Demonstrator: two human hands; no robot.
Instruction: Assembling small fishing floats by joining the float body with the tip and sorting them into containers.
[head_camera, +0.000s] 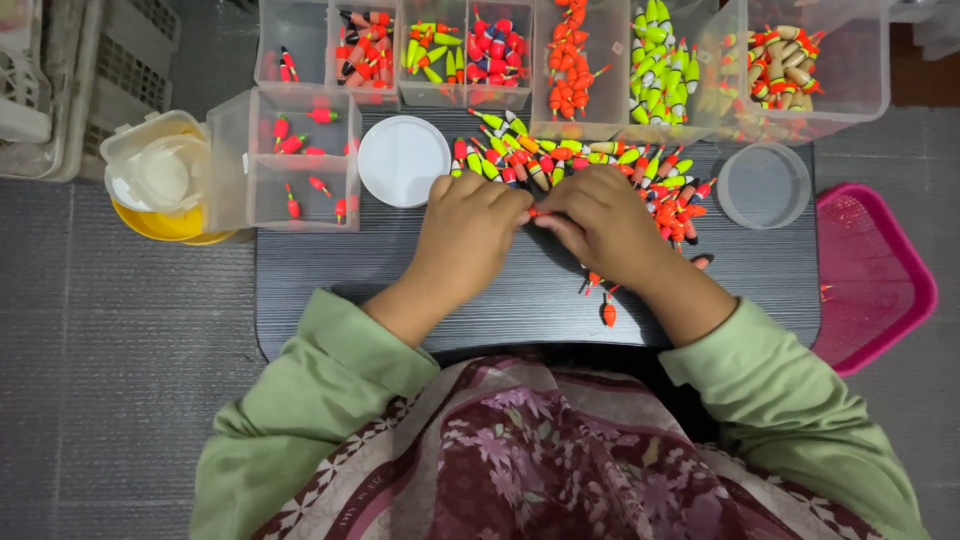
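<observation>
I pinch 1 small orange float (540, 212) between my left hand (470, 235) and right hand (600, 225), fingertips of both pressed together on it, above the middle of the tabletop (330, 285). The loose pile of floats (590, 165) lies just beyond my knuckles toward the far edge, so a stray wrist could scatter it. Some strays (605, 300) near the front edge could roll off.

Both hands are pulled in close together, fingertips almost meeting in the middle. Left hand (468, 232) is curled knuckles-up, right hand (600, 220) the same (fingers pinched inward toward the left). Forearms angle in from either side, green sleeves pushed back off the wrists.
</observation>
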